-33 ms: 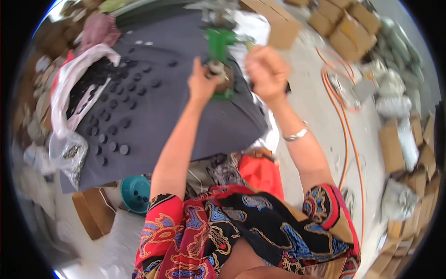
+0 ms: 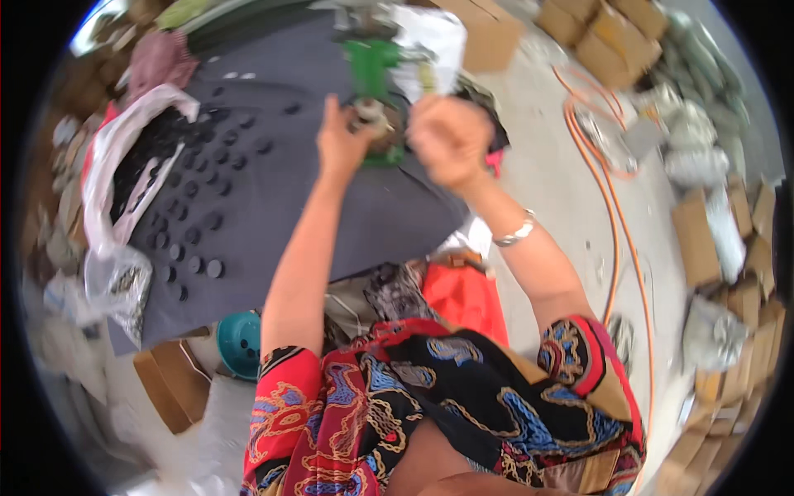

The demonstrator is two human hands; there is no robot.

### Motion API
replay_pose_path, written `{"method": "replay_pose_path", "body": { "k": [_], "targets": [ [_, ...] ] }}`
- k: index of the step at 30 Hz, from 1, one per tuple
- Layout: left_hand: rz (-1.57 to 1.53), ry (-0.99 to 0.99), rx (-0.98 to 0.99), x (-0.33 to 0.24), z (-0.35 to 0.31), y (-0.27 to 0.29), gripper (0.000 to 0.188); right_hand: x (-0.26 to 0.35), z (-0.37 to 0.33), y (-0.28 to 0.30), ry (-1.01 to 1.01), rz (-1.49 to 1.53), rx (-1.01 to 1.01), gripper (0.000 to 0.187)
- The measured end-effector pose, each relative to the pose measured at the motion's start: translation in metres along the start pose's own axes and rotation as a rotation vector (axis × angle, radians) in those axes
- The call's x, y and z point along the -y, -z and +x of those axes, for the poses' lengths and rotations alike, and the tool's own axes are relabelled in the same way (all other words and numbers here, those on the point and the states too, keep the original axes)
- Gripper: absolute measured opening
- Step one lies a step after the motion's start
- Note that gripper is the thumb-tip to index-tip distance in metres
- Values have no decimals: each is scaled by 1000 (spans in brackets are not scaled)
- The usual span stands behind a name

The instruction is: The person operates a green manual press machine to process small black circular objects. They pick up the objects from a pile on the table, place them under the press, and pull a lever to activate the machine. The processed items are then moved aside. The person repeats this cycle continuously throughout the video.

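Note:
A green hand press (image 2: 368, 70) stands toward the far edge of the dark-covered table (image 2: 389, 211), with a round metal die (image 2: 371, 117) low at its front. My left hand (image 2: 341, 145) is beside the die, index finger stretched up and thumb reaching to the metal. Whether a small piece lies under that thumb is hidden. My right hand (image 2: 451, 140), smeared by motion, is closed in a fist at the right of the press. The lever handle (image 2: 428, 78) runs down to the top of this fist, which appears to grip it.
Several black round caps (image 2: 215, 269) lie scattered on the table's left, near a white bag (image 2: 99, 198) of black pieces. A clear bag of small parts (image 2: 124, 285) sits at the near left corner. Below are a teal basin (image 2: 240, 343) and a cardboard box (image 2: 172, 384). Orange hose (image 2: 608, 207) crosses the floor at right.
The whole view has shifted slightly, so the press appears further left and higher. My right hand has come a little nearer to me relative to the press. My left hand stays at the die.

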State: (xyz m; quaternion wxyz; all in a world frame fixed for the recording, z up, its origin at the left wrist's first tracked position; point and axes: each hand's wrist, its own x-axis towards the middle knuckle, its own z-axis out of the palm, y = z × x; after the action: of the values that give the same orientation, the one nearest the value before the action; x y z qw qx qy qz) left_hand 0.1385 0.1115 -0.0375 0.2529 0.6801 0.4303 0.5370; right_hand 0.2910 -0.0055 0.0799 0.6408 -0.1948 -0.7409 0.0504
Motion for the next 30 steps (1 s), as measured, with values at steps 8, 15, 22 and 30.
{"method": "replay_pose_path", "body": {
  "k": [8,15,22,30],
  "targets": [
    [-105,177,31,-16,-21,107,62,10,-4,3,-59,-188,113,19],
    [154,94,-339,-9,-111,232,40,-16,85,10,-509,136,-142,17],
    [586,273,-533,-5,-186,308,35,-26,130,25,-464,279,-243,13],
    [918,6,-320,-6,-182,289,39,-39,138,15,-476,277,-260,14]
  ]
}}
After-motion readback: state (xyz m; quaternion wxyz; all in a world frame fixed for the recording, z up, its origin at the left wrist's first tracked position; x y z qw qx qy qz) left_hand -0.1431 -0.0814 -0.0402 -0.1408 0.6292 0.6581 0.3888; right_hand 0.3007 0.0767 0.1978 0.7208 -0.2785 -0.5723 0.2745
